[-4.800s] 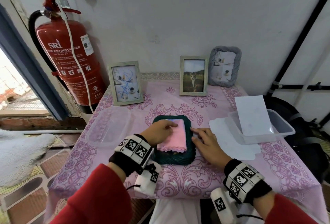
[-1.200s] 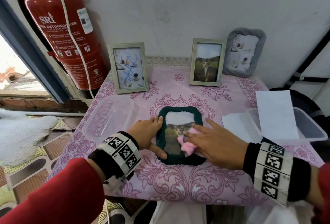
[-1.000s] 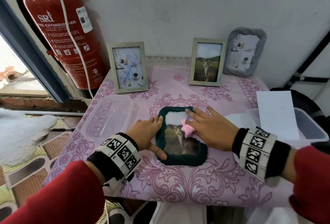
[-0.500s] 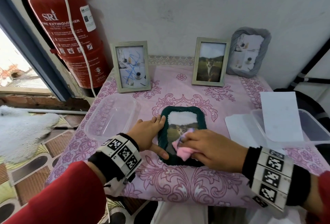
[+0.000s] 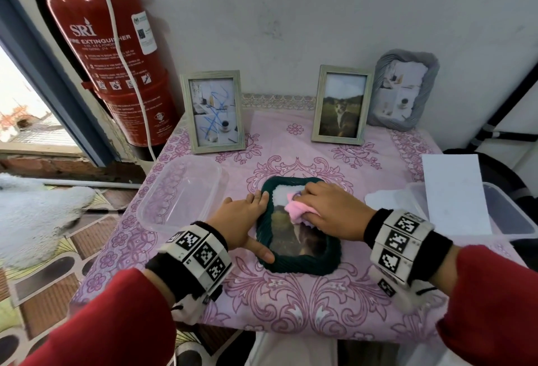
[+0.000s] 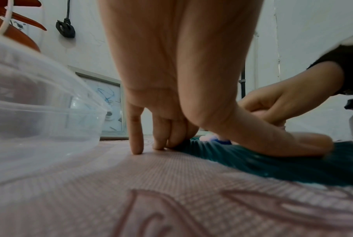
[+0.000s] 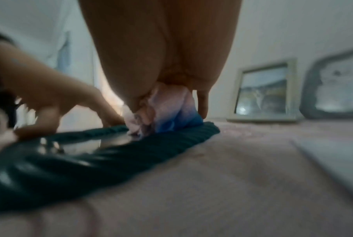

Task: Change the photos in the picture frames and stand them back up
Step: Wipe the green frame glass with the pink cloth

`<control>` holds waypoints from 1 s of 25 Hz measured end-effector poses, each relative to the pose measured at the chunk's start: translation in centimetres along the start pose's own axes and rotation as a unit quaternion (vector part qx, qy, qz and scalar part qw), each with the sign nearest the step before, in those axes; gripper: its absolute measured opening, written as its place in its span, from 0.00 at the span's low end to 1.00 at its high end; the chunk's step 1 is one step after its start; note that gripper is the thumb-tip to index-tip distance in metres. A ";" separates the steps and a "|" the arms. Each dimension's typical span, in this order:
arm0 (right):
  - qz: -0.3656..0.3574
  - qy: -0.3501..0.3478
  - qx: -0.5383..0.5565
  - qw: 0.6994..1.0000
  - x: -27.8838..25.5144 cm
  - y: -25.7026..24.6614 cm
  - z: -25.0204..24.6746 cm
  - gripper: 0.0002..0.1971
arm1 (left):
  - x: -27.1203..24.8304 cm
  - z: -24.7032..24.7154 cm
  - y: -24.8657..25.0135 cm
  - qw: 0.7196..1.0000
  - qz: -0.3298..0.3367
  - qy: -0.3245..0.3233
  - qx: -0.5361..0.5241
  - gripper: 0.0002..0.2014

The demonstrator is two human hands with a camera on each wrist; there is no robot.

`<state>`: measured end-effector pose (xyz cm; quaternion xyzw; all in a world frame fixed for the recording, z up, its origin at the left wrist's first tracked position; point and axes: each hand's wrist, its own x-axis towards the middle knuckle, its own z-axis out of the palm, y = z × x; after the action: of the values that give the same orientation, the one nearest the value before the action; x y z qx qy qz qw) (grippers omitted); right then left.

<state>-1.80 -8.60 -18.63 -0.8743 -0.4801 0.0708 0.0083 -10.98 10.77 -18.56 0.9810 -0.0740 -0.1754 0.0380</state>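
Our right hand (image 5: 332, 208) bunches the pink cloth (image 5: 295, 209) on the green frame (image 5: 302, 260); our flat left hand (image 5: 241, 217) steadies its edge.

Daylight enters from a blown-out window (image 5: 26, 121) far to the left of the left hand (image 5: 241, 220), and the head view is evenly bright and sharp, with straight lines bowing toward the edges. The glass of the dark green frame (image 5: 302, 260) under the right hand (image 5: 329, 211) carries pale reflections. The left wrist view is clear at the fingertips, while the clear tub (image 6: 39, 112) beside them is soft. The right wrist view is dimmer and smeared throughout, the palm in shadow.
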 end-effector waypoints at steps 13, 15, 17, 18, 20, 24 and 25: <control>0.105 0.080 0.313 0.941 -2.5 -0.5 0.6 0.17 | -0.7 -0.5 0.6 0.999 -0.009 -0.011 -0.052 0.61; 0.118 0.119 0.249 0.954 -2.9 -0.6 0.9 0.16 | -0.8 -0.8 0.7 0.997 -0.018 -0.019 -0.074 0.61; 0.135 0.147 0.245 0.949 -3.2 -0.6 0.8 0.18 | -1.0 -1.2 0.9 0.996 -0.026 -0.020 -0.080 0.60; 0.144 0.159 0.255 0.943 -3.4 -0.7 0.7 0.20 | -1.1 -1.3 1.2 0.996 -0.026 -0.011 -0.086 0.58; 0.161 0.176 0.266 0.934 -3.6 -0.7 0.6 0.23 | -0.9 -1.4 2.0 0.992 -0.018 0.037 -0.121 0.51; 0.194 0.202 0.228 0.932 -3.9 -0.7 0.3 0.34 | 0.5 -0.8 4.2 0.936 -0.038 0.156 -0.313 0.29; 0.206 0.197 0.221 0.933 -4.0 -0.7 0.3 0.36 | 0.9 -0.6 4.5 0.923 -0.047 0.163 -0.347 0.26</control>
<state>-4.58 -11.58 -18.43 -0.9262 -0.2506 0.0015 0.2816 -10.49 6.20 -17.86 0.9239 0.0450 -0.0298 0.3789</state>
